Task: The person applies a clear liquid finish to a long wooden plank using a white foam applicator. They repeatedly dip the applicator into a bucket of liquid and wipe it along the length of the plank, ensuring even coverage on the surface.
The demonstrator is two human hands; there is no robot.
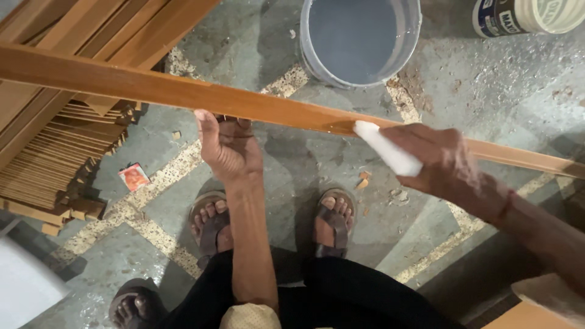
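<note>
Currently the left hand (226,145) grips the wooden strip (183,92) from below, mid-scene; the right hand (442,161) clamps a white cloth (385,148) against it. Uneven pressure could flex the unsupported strip.

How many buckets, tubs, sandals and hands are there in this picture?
Bucket: 1
Tub: 1
Sandals: 3, left sandal, right sandal, a third sandal
Hands: 2, left hand on the wooden strip, right hand holding a white cloth
Total: 7
</note>
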